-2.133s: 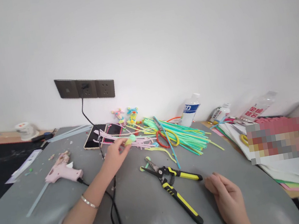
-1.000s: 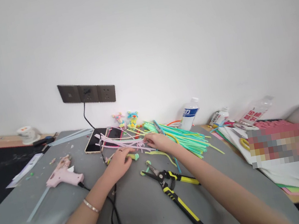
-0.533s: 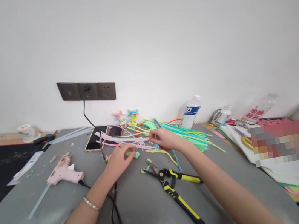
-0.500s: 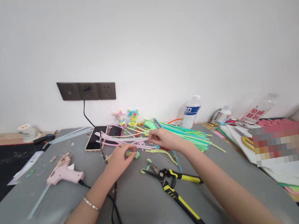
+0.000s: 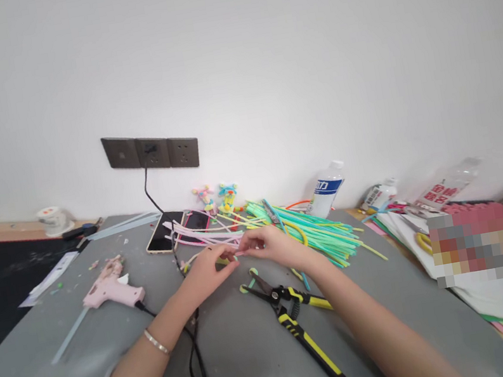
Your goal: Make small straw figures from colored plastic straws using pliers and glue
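Observation:
My left hand (image 5: 211,267) and my right hand (image 5: 268,247) meet at their fingertips above the middle of the grey table. My left hand is closed on a small yellow-green pipe cleaner piece (image 5: 223,260), mostly covered by the fingers. The fingers of my right hand pinch a small pink piece (image 5: 241,252) between the hands; its kind is too small to tell. A yellow pipe cleaner (image 5: 300,232) arches behind my right wrist. Just below the hands lie black-and-yellow pliers (image 5: 275,297), jaws apart, with a small green curled piece (image 5: 252,273) at their tips.
A pink glue gun (image 5: 113,290) lies at left, its cord (image 5: 193,353) crossing the table. Phones (image 5: 165,234), pink pipe cleaners (image 5: 196,233), two small figures (image 5: 228,197), a green bundle (image 5: 326,234) and a bottle (image 5: 327,190) stand behind. Papers (image 5: 496,295) lie at right.
My right hand has moved left and down to meet my left hand, and a pink piece now shows between the fingertips. A yellow arch has appeared behind my right wrist.

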Demonstrator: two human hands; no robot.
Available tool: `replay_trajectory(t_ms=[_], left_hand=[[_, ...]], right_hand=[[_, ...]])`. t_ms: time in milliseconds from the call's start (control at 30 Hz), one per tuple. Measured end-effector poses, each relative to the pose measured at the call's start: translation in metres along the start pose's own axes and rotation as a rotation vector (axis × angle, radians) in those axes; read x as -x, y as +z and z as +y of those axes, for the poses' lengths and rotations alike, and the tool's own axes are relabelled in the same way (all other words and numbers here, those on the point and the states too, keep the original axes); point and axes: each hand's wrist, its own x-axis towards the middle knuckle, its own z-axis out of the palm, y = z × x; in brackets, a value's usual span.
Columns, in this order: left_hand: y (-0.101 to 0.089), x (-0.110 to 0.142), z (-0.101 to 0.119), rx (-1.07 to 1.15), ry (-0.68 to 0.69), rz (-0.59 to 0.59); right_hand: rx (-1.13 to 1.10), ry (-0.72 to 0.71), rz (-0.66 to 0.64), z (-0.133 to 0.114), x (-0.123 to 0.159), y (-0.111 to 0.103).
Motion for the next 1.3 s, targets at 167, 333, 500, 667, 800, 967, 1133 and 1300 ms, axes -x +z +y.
replay_trajectory(t_ms=[167,333,500,667,800,967,1133,1300], left_hand=[[-0.001,0.000,0.005,-0.044,0.049,-0.026],[-0.002,-0.001,-0.001,0.009,0.046,0.004],[-0.003,-0.003,-0.006,0.096,0.018,0.069],[0.000,-0.004,-0.005,0.083,0.005,0.072],[0.001,-0.004,-0.002,0.084,-0.036,0.066],[0.002,-0.003,-0.002,0.091,-0.068,0.068],[0.001,-0.003,-0.002,0.087,-0.075,0.060],[0.001,-0.003,-0.001,0.066,-0.061,0.055]], right_hand=[[0.035,-0.039,-0.033,-0.010,-0.001,0.013],[0.208,0.075,0.057,0.009,0.007,-0.011],[0.544,0.566,0.326,0.060,0.031,-0.060],[0.551,0.658,0.248,0.081,0.044,-0.053],[0.607,0.680,0.245,0.078,0.036,-0.030],[0.691,0.723,0.291,0.079,0.034,-0.024],[0.937,0.520,0.581,0.083,0.049,-0.040],[1.081,0.299,0.944,0.077,0.060,-0.055]])
